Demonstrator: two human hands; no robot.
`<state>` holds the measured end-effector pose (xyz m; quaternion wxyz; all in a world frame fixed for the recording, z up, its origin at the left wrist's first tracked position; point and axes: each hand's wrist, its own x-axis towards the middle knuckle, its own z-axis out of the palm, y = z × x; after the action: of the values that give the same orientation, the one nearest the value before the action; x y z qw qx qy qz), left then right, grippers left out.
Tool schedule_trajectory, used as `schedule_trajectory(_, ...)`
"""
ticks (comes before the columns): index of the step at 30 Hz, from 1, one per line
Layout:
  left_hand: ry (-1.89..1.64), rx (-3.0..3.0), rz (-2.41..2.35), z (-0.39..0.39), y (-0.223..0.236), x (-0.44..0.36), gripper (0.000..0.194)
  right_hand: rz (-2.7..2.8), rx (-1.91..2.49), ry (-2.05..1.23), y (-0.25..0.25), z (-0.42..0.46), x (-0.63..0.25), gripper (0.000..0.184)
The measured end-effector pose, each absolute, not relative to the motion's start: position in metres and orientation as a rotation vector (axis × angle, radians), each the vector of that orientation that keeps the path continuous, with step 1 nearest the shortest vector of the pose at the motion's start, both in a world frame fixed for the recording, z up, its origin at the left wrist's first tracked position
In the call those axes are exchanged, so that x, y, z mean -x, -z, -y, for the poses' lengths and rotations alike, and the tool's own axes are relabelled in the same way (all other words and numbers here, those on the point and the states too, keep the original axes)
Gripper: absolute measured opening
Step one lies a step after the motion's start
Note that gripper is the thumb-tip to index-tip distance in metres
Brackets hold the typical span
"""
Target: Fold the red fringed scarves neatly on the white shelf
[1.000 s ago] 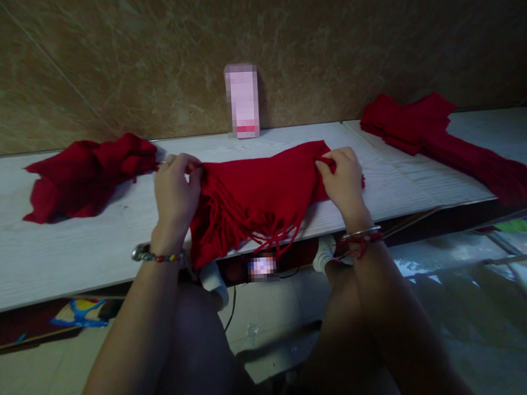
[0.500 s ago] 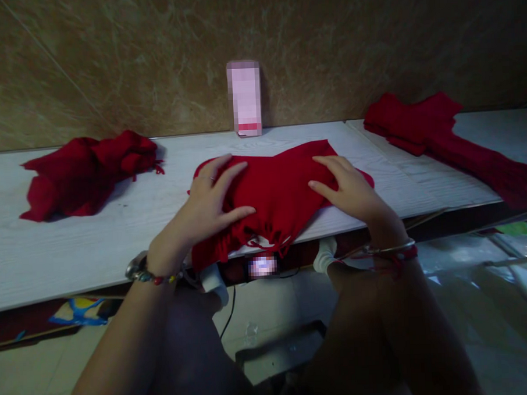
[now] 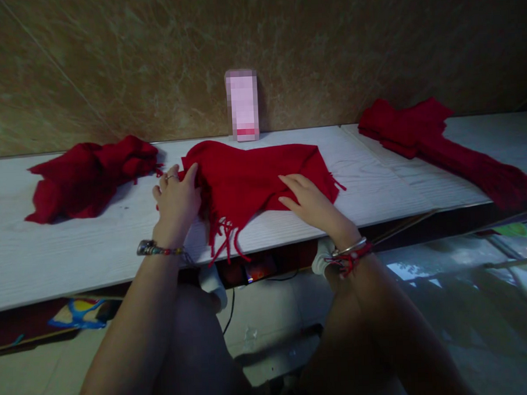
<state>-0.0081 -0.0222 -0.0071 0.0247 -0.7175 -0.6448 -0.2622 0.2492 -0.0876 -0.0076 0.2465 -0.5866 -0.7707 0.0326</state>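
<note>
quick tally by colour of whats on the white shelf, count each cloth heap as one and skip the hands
Red: 3 (left cloth heap, middle cloth heap, right cloth heap)
Pale pink: 1 (upright pixelated object at the back)
Total: 4
</note>
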Motion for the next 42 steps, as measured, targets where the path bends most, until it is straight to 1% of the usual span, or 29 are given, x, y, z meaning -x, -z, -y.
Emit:
schedule_trajectory(3, 0.917, 2.211, 1.988, 0.020, 0.009, 0.015, 0.048, 2.142, 1.607, -0.088, 0.007, 0.089, -0.232, 0.047)
schedule_trajectory(6, 0.898, 2.295, 1.955, 0.021, 0.006, 0.015, 0.046, 2.120, 1.657, -0.007, 0.004, 0.090, -0.225, 0.045)
schedule_trajectory(10, 0.925, 2.269, 1.949, 0.029, -0.008, 0.016, 0.031, 2.087, 1.735, 0.098, 0.004, 0.086, -0.225, 0.041)
schedule_trajectory(12, 0.978, 2.236, 1.978, 0.032, -0.015, 0.017, 0.027, 2.059, 1.763, 0.147, 0.008, 0.081, -0.231, 0.040)
schedule_trajectory(15, 1.103, 2.158, 1.950, 0.033, -0.016, 0.019, 0.030, 1.952, 1.807, 0.214, 0.015, 0.071, -0.248, 0.039)
schedule_trajectory(19, 1.150, 2.147, 1.958, 0.027, -0.003, 0.019, 0.044, 1.805, 1.800, 0.248, 0.015, 0.063, -0.265, 0.043)
schedule_trajectory(22, 1.042, 2.267, 2.001, 0.023, 0.006, 0.019, 0.054, 1.752, 1.696, 0.201, 0.006, 0.068, -0.255, 0.044)
schedule_trajectory(24, 0.941, 2.372, 2.003, 0.021, 0.007, 0.020, 0.056, 1.756, 1.681, 0.094, 0.001, 0.075, -0.238, 0.041)
schedule_trajectory(25, 0.892, 2.415, 1.996, 0.021, 0.006, 0.021, 0.055, 1.773, 1.699, 0.023, 0.000, 0.078, -0.228, 0.042)
schedule_trajectory(27, 0.802, 2.464, 1.992, 0.021, 0.002, 0.022, 0.051, 1.807, 1.750, -0.100, 0.001, 0.084, -0.211, 0.050)
schedule_trajectory(29, 0.730, 2.485, 2.005, 0.024, -0.002, 0.022, 0.046, 1.812, 1.782, -0.141, 0.002, 0.086, -0.200, 0.055)
schedule_trajectory(32, 0.683, 2.576, 2.033, 0.032, -0.011, 0.020, 0.039, 1.717, 1.794, -0.062, 0.001, 0.083, -0.203, 0.050)
schedule_trajectory(34, 0.717, 2.610, 2.036, 0.038, -0.017, 0.019, 0.035, 1.594, 1.799, 0.033, -0.001, 0.078, -0.215, 0.044)
schedule_trajectory(39, 1.051, 2.298, 1.994, 0.045, -0.025, 0.021, 0.031, 1.360, 1.777, 0.221, -0.006, 0.072, -0.272, 0.025)
schedule_trajectory(42, 1.234, 2.216, 1.883, 0.040, -0.021, 0.023, 0.032, 1.198, 1.835, 0.282, -0.007, 0.077, -0.316, 0.022)
